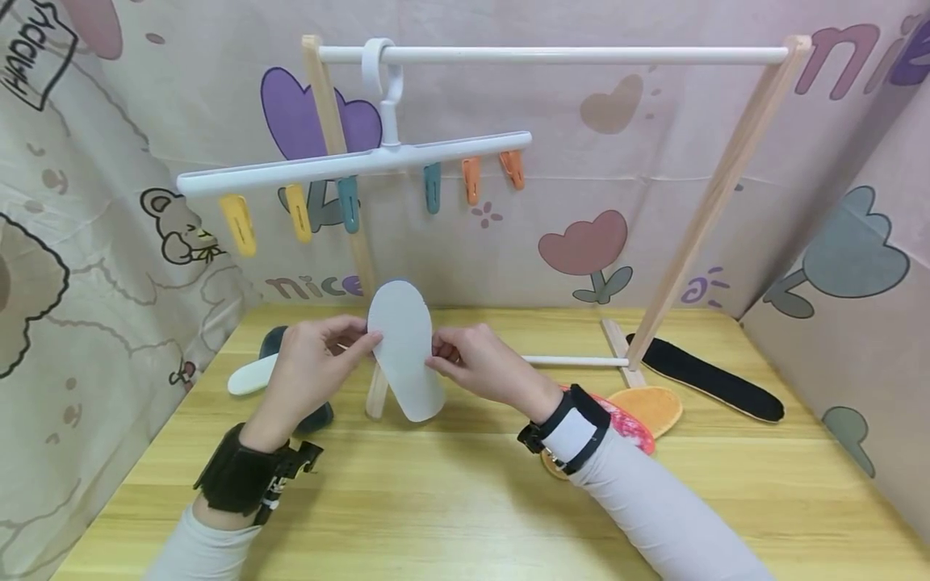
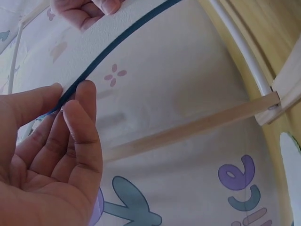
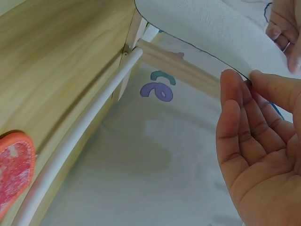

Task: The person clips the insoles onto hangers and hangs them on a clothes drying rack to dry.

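Note:
A pale grey insole point(image 1: 405, 349) is held up over the wooden table point(image 1: 465, 500), toe end up. My left hand point(image 1: 320, 367) pinches its left edge between thumb and fingers; the left wrist view shows that thin dark-edged rim point(image 2: 101, 56) between the fingertips point(image 2: 80, 101). My right hand point(image 1: 475, 365) pinches the right edge, and in the right wrist view the insole point(image 3: 211, 28) meets the thumb and fingertips point(image 3: 233, 82). Above hangs a white clip hanger point(image 1: 349, 165) with yellow, teal and orange clips on the rack's white rail point(image 1: 552, 55).
A wooden drying rack point(image 1: 715, 202) stands across the table. A white insole point(image 1: 250, 377) and a dark one point(image 1: 316, 420) lie at the left. Red point(image 1: 628, 424), orange point(image 1: 654, 406) and black point(image 1: 708, 378) insoles lie at the right. Patterned cloth walls surround the table.

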`<control>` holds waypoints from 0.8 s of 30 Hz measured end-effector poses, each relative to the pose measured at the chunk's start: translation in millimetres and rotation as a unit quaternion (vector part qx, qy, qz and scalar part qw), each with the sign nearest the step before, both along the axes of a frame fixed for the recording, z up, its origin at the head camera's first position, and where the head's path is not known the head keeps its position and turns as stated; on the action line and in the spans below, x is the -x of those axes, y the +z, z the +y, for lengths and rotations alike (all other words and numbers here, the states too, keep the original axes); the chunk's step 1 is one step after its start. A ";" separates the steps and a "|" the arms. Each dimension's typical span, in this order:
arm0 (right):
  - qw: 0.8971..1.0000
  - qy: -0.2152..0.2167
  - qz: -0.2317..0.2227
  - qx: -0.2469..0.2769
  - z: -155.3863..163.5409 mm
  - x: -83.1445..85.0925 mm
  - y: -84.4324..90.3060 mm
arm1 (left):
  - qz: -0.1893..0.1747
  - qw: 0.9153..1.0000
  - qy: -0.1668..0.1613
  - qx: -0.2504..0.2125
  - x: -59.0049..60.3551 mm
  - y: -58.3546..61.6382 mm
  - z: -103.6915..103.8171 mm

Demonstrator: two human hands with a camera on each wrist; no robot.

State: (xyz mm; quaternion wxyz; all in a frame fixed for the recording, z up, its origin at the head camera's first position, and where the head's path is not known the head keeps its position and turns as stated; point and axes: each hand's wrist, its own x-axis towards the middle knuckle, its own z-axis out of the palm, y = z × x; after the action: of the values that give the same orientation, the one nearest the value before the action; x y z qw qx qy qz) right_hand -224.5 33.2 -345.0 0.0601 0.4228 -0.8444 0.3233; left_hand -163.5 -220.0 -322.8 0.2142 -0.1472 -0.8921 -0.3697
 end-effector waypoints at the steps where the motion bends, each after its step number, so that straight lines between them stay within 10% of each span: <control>1: 1.000 0.003 0.000 -0.001 -1.3 -0.1 0.5 | -0.002 1.000 0.001 0.003 -0.5 0.6 -1.5; 24: 1.000 0.014 -0.011 0.001 -32.8 -1.8 25.8 | -0.026 0.998 0.044 0.030 -7.9 11.0 -33.4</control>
State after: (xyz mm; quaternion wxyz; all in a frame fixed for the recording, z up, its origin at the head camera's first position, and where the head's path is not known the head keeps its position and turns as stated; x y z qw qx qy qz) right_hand -222.7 0.4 -319.1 0.0468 0.4312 -0.8387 0.3293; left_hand -155.6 -253.4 -311.8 0.2025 -0.1047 -0.9137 -0.3363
